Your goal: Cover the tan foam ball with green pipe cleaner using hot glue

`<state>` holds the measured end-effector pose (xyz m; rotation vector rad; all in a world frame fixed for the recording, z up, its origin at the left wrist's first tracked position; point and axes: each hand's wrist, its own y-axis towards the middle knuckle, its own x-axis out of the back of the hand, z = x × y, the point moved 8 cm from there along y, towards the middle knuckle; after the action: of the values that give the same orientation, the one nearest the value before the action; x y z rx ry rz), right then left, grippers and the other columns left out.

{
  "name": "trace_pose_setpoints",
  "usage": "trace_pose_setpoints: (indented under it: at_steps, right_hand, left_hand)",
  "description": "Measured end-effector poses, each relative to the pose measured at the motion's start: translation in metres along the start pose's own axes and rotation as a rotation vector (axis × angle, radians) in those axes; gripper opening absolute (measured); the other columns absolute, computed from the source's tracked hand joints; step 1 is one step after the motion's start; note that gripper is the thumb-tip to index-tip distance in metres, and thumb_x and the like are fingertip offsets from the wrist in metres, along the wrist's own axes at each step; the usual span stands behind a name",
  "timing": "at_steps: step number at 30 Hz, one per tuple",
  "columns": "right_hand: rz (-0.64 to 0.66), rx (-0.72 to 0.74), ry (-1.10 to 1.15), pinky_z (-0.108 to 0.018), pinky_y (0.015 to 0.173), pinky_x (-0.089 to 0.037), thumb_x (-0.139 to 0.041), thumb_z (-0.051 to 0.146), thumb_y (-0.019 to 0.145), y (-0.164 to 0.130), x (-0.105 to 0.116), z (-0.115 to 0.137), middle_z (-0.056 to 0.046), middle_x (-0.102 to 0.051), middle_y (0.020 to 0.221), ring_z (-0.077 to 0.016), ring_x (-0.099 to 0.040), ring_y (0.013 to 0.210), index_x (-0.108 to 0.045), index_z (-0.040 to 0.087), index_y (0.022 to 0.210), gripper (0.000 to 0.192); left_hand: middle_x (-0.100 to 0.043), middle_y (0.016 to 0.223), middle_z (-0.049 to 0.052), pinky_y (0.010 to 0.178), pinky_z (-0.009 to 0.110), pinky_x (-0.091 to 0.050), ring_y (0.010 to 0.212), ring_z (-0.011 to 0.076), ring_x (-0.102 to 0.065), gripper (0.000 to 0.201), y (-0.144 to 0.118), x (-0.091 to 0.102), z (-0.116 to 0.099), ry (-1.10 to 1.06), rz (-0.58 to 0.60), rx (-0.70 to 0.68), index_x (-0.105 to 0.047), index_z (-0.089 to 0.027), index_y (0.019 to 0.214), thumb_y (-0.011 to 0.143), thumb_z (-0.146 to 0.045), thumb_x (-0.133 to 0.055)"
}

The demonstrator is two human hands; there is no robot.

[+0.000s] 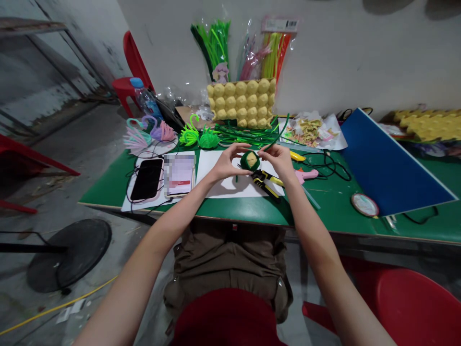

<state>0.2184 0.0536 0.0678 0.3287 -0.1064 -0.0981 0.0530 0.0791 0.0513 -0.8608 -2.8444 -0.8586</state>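
We are holding a small round piece (249, 160), yellow in the middle and wrapped in dark green pipe cleaner, between both hands above the white sheet (223, 185) on the green table (324, 211). Our left hand (226, 164) is pinching it from the nine o'clock side with thumb and fingers curled narrow around it, and our right hand (281, 162) is pinching it from three o'clock, also gripping a green pipe cleaner strand (277, 134) running up toward one o'clock. Just below, at five o'clock, yellow-handled pliers (265, 181) are lying on the sheet. At nine o'clock two phones (163, 178) are resting side by side. At twelve o'clock a yellow egg tray (241, 102) is leaning against the wall.
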Motion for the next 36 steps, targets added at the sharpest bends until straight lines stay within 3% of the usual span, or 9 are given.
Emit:
trace_pose_setpoints:
  at_steps: [6, 14, 26, 36]
  right_hand:
    - [0.075, -0.043, 0.024, -0.03, 0.069, -0.054, -0.089, 0.037, 0.055, 0.0, 0.0, 0.0, 0.001, -0.069, 0.069, -0.0147, -0.062, 0.068, -0.071, 0.02, 0.07, 0.029]
    - [0.167, -0.068, 0.001, -0.029, 0.068, -0.051, -0.085, 0.045, 0.063, 0.001, -0.006, -0.006, 0.0, -0.07, 0.07, -0.0149, -0.062, 0.069, -0.072, 0.02, 0.073, 0.03]
    - [0.187, -0.17, 0.012, -0.028, 0.065, -0.051, -0.091, 0.037, 0.052, -0.002, -0.009, -0.012, 0.002, -0.069, 0.07, -0.0141, -0.063, 0.069, -0.067, 0.02, 0.074, 0.037]
    - [0.167, -0.162, 0.02, -0.029, 0.066, -0.054, -0.091, 0.047, 0.053, 0.0, -0.01, -0.019, 0.0, -0.072, 0.075, -0.0154, -0.066, 0.071, -0.071, 0.02, 0.082, 0.045]
  left_hand:
    - [-0.068, 0.135, 0.015, 0.099, 0.041, -0.054, 0.124, 0.0321, -0.067, 0.086, -0.001, -0.006, 0.002, 0.0, 0.079, -0.012, -0.062, -0.022, 0.125, 0.051, -0.045, -0.098]
    - [-0.07, 0.127, 0.014, 0.098, 0.041, -0.053, 0.119, 0.0306, -0.069, 0.084, -0.002, -0.013, 0.003, -0.028, 0.141, -0.014, -0.061, -0.021, 0.123, 0.05, -0.04, -0.099]
    - [-0.069, 0.113, 0.008, 0.097, 0.04, -0.055, 0.107, 0.024, -0.069, 0.068, -0.005, -0.017, -0.007, 0.004, 0.181, -0.043, -0.062, -0.022, 0.106, 0.053, -0.044, -0.098]
    - [-0.068, 0.138, 0.014, 0.101, 0.042, -0.055, 0.118, 0.0298, -0.069, 0.086, -0.005, -0.021, 0.0, 0.007, 0.209, -0.056, -0.067, -0.025, 0.131, 0.052, -0.041, -0.098]
